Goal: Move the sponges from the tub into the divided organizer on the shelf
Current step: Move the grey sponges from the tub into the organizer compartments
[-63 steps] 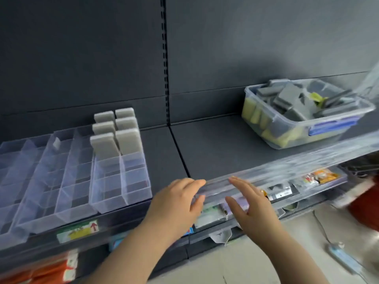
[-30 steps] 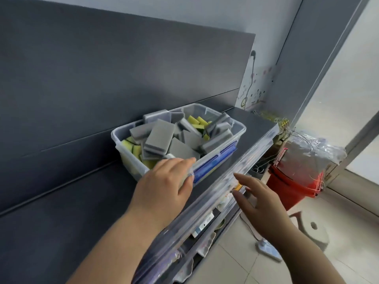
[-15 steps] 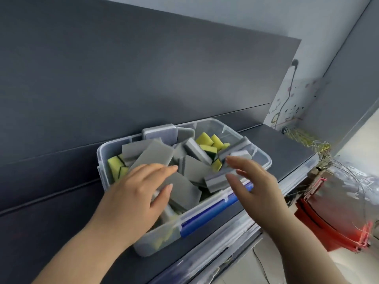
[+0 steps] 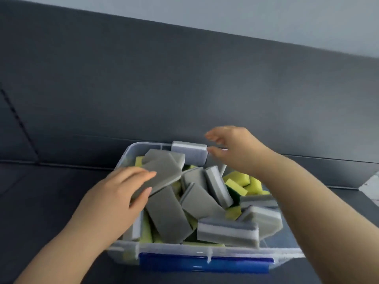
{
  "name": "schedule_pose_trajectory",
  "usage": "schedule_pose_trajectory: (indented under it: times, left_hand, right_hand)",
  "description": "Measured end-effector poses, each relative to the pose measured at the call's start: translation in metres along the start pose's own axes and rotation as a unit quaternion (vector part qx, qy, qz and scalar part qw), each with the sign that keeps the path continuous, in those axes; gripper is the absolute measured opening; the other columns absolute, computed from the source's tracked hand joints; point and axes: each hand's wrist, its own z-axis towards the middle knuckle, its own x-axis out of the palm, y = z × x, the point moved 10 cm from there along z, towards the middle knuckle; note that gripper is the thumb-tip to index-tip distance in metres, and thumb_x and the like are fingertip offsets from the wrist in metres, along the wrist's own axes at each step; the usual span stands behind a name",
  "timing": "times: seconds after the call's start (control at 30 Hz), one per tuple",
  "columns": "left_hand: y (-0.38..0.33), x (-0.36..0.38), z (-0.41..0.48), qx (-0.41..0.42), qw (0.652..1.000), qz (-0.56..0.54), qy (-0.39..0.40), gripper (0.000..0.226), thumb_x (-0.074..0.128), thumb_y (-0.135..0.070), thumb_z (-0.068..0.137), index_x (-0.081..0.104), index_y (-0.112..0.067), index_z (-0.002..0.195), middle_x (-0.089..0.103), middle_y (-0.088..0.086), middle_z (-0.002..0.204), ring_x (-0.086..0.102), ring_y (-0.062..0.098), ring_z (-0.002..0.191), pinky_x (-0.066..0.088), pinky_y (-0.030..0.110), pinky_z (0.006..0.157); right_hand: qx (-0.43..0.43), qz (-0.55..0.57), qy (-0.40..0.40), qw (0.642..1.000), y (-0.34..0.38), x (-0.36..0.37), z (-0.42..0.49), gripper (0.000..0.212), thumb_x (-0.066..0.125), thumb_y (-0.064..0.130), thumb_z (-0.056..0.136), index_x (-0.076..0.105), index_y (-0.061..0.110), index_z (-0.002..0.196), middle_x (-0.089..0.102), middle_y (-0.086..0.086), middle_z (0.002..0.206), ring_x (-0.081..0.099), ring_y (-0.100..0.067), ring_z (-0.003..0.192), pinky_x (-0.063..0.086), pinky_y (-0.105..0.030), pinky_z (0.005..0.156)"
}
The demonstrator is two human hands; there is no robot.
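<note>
- The left hand (image 4: pixel 114 197) pinched a flat grey sponge (image 4: pixel 164 169) between fingers and thumb in the tub (image 4: pixel 176 250).
- The right hand (image 4: pixel 235 149) hovered, fingers spread, beside an upright sponge (image 4: pixel 189 152), holding nothing.

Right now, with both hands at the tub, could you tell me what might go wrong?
1. The left hand pinches a flat gray sponge lying atop a loose, leaning pile; pulling it out quickly may tip neighbours over the tub rim.
2. The right hand, fingers spread, reaches for the striped sponge perched at the back rim; a nudge might push it off behind the tub.
</note>
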Motion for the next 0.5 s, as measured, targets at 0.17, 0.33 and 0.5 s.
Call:
schedule_pose_trajectory:
  times: [0.17,0.33,0.5]
  left_hand:
    - [0.0,0.0,-0.011,-0.054,0.998,0.041,0.0,0.038,0.061,-0.027,0.084,0.059,-0.029,0.123,0.056,-0.015,0.119,0.05,0.003,0.105,0.038,0.016,0.07]
    - [0.002,-0.001,-0.008,-0.064,0.995,0.077,0.01,0.042,0.066,-0.026,0.081,0.059,-0.028,0.123,0.057,-0.012,0.117,0.055,0.009,0.104,0.046,0.021,0.065]
    - [0.015,0.019,0.003,-0.086,0.987,0.128,0.051,0.054,0.048,-0.043,0.09,0.028,-0.039,0.141,0.032,-0.021,0.136,0.032,0.002,0.123,0.041,0.018,0.081]
  right_hand:
    - [0.026,-0.121,0.145,0.982,-0.015,0.076,0.058,0.041,0.052,0.022,0.09,0.047,0.013,0.129,0.047,-0.011,0.129,0.048,-0.029,0.115,0.043,-0.037,0.094]
    - [0.068,-0.182,0.156,0.968,-0.032,0.099,0.058,0.043,0.06,0.027,0.084,0.047,0.011,0.122,0.044,-0.011,0.12,0.045,-0.032,0.111,0.043,-0.038,0.082]
    - [0.052,-0.178,0.108,0.977,-0.03,0.068,0.042,0.045,0.061,0.038,0.08,0.049,0.015,0.117,0.046,-0.008,0.115,0.05,-0.03,0.105,0.042,-0.034,0.075]
